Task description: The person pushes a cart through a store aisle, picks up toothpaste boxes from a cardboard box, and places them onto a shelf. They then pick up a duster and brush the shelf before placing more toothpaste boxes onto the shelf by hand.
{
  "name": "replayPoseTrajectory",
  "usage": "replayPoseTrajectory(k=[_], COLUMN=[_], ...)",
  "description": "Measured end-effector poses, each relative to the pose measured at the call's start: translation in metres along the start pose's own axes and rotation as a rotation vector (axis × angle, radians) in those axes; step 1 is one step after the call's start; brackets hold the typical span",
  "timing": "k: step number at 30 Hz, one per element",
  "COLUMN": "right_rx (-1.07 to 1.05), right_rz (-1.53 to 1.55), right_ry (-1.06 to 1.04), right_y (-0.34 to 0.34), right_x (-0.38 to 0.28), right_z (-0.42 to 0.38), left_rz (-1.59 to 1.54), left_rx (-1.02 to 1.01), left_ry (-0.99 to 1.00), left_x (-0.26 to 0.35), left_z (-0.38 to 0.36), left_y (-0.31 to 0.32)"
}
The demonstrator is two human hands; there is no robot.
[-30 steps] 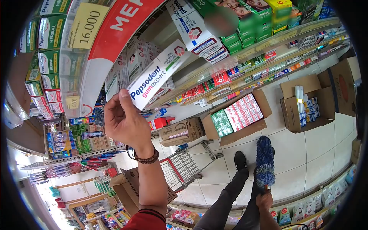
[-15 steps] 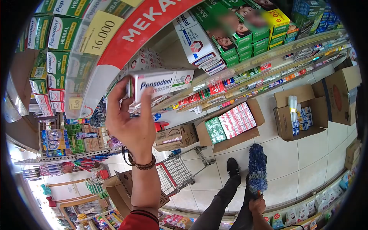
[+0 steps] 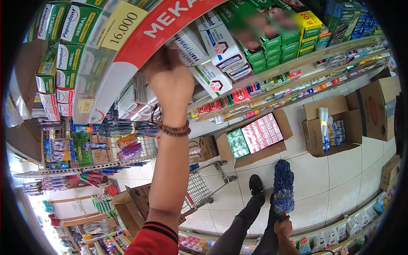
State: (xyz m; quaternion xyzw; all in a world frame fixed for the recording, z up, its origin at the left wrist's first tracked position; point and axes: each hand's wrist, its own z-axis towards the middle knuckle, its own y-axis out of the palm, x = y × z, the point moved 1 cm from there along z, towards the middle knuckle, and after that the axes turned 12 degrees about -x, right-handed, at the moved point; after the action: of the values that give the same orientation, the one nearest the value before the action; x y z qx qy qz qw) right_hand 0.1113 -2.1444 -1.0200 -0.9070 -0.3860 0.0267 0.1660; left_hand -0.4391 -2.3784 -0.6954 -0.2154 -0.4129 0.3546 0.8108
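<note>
My left hand [image 3: 170, 78], with a beaded bracelet at the wrist, reaches into the shelf behind the red sign. It grips the near end of a white Pepsodent toothpaste box [image 3: 190, 44]; its fingertips are dark and blurred. Another white box [image 3: 213, 80] lies just below that one, near the shelf edge, and stacked white boxes [image 3: 219, 40] stand to the right. Low in the view, my right hand [image 3: 283, 227] is closed round the handle of a blue duster [image 3: 284, 187], which points up over the floor.
Green Closeup boxes [image 3: 280, 46] fill the shelf at the right. Green Herbal boxes [image 3: 80, 24] stand at the left. On the floor are an open carton [image 3: 278, 154] of boxes, another carton [image 3: 312, 142] and a wire cart [image 3: 199, 187].
My left hand has moved up and deeper into the shelf with the white box, which is now more tilted. My right hand and the duster have barely moved.
</note>
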Motion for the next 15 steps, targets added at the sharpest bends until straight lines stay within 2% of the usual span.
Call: replayPoseTrajectory(k=[1, 2, 4, 5, 7, 8, 10, 11, 13, 14, 15], right_rx=[0.009, 0.011, 0.016, 0.020, 0.006, 0.006, 0.014, 0.012, 0.005, 0.008, 0.006], right_rz=[-0.006, -0.006, -0.005, -0.004, 0.008, 0.007, 0.023, 0.017, 0.031, 0.029, 0.016], right_ry=[-0.004, -0.005, -0.004, -0.005, -0.007, -0.004, -0.037, -0.040, 0.009, 0.010, 0.012], right_y=[-0.001, -0.001, -0.002, -0.002, 0.001, 0.002, 0.004, 0.004, 0.002, 0.002, 0.003], right_x=[-0.001, -0.001, -0.001, 0.000, 0.002, 0.003, 0.006, 0.006, 0.002, 0.002, 0.003], right_z=[-0.001, -0.002, -0.003, -0.002, 0.001, 0.002, 0.002, 0.001, 0.001, 0.002, 0.003], left_rz=[0.124, 0.123, 0.174, 0.172, -0.209, -0.211, -0.430, -0.426, -0.228, -0.230, -0.076], left_rx=[-0.116, -0.114, -0.364, -0.360, -0.377, -0.378, -0.358, -0.354, -0.268, -0.265, -0.140], left_ry=[-0.045, -0.045, -0.134, -0.132, -0.321, -0.323, -0.541, -0.546, -0.260, -0.261, -0.113], left_x=[0.004, -0.006, -0.033, -0.038, -0.030, -0.026, -0.007, -0.010, -0.011, -0.009, 0.004], left_z=[0.000, -0.004, -0.012, -0.017, -0.026, -0.029, -0.030, -0.037, -0.048, -0.058, -0.067], left_y=[0.003, 0.009, 0.025, 0.028, 0.031, 0.033, 0.026, 0.024, 0.018, 0.011, -0.004])
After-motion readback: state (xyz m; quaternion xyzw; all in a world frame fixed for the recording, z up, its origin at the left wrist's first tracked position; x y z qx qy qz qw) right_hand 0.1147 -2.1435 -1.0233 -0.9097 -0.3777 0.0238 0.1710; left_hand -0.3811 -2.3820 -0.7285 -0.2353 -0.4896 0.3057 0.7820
